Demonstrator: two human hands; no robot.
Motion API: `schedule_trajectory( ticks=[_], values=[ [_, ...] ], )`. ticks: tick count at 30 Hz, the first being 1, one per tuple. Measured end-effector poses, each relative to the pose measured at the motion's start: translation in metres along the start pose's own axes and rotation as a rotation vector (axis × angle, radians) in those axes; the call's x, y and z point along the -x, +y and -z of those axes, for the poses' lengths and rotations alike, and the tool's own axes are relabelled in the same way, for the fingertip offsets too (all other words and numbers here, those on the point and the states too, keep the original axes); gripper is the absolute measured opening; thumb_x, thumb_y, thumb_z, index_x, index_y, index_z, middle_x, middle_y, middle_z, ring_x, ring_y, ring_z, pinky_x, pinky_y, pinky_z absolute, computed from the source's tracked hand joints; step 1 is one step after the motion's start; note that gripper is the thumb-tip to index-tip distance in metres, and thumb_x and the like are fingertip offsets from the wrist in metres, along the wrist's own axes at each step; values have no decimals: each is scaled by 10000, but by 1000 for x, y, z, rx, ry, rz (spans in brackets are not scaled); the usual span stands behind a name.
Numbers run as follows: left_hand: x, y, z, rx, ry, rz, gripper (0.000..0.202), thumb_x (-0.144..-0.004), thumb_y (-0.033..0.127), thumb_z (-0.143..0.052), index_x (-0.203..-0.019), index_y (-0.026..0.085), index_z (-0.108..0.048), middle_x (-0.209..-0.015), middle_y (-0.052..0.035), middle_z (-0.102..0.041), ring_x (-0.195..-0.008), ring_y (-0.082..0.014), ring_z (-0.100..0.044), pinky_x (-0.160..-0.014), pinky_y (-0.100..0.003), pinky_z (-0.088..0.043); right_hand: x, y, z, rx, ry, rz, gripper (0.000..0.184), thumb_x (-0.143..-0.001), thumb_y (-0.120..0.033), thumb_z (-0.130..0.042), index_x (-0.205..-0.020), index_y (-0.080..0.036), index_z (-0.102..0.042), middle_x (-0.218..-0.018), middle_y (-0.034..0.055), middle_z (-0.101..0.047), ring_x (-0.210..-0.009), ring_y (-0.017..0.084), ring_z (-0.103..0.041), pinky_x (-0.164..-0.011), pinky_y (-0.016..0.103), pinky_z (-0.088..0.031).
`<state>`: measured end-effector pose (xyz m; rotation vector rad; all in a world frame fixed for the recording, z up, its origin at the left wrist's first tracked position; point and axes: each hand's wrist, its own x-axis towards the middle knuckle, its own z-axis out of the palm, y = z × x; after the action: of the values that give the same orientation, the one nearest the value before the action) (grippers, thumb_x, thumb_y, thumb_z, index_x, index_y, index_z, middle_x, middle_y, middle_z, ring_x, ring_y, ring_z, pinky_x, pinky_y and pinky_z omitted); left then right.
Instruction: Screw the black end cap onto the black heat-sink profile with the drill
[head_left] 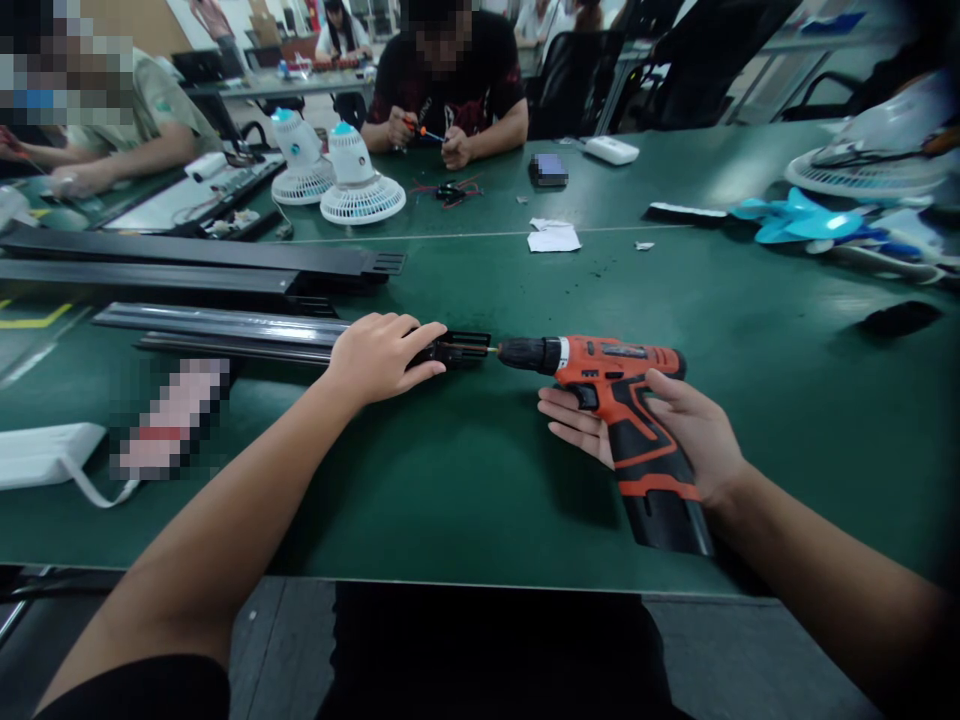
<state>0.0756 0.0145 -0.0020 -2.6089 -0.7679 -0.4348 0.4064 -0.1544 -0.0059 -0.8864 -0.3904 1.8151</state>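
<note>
My left hand point(382, 358) presses on a long, glossy black bar point(225, 323), with its thumb on the near side and fingers over the top. The bar lies lengthwise on the green table, and its slotted end point(470, 346) sticks out past my fingers. A red and black cordless drill point(622, 385) rests in my right hand point(701, 430). My thumb and palm are against the back of the handle, while the fingers stretch out behind it near the trigger. The drill's bit points left at the slotted end; whether they touch I cannot tell.
More long black bars point(187, 255) lie beyond my left hand. Two white fan bodies point(360, 185), paper scraps point(553, 237) and blue fan blades point(802, 215) are farther back. A phone and a white power bank point(45, 455) sit at left. Several people work around.
</note>
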Motion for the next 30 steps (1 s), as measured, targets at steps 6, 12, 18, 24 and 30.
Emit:
schedule_trajectory(
  ticks=[6,12,18,24,30],
  values=[
    [0,0,0,22,0,7,578,-1067,624,-405,-1369,205,-667,-1076,-114,-761,-877,-276,-708,-747,-387,-499,-2,-7,-2,-9,71,-67,809,-1006,-597,-420,-1573,-19,-423,-1371,305,-689,-1319,364,-680,-1080,480,-588],
    [0,1,1,10,-25,15,585,-1061,629,-408,-1383,212,-660,-1098,-119,-759,-898,-276,-713,-772,-384,-507,-6,-8,0,-76,80,-96,1019,-933,-851,-310,-1583,-77,-434,-1414,285,-666,-1338,379,-663,-1097,503,-574],
    [-1,1,2,9,-27,19,562,-1061,618,-420,-1379,222,-660,-1093,-113,-760,-900,-267,-713,-771,-372,-507,-6,-7,-1,-96,91,-91,1043,-898,-894,-322,-1582,-118,-452,-1441,273,-648,-1325,384,-670,-1077,504,-590],
    [0,1,1,2,-10,12,581,-1063,635,-395,-1370,219,-662,-1084,-108,-761,-889,-261,-711,-764,-368,-506,-4,-7,-7,-76,108,-101,1097,-894,-913,-249,-1612,-96,-393,-1448,280,-637,-1303,374,-688,-1083,472,-588],
    [-1,1,2,11,-20,14,582,-1061,633,-401,-1374,218,-664,-1083,-110,-761,-893,-266,-712,-767,-373,-506,-5,-8,-1,-68,67,-133,1091,-885,-890,-335,-1585,-57,-414,-1418,299,-653,-1311,399,-678,-1077,471,-599]
  ],
)
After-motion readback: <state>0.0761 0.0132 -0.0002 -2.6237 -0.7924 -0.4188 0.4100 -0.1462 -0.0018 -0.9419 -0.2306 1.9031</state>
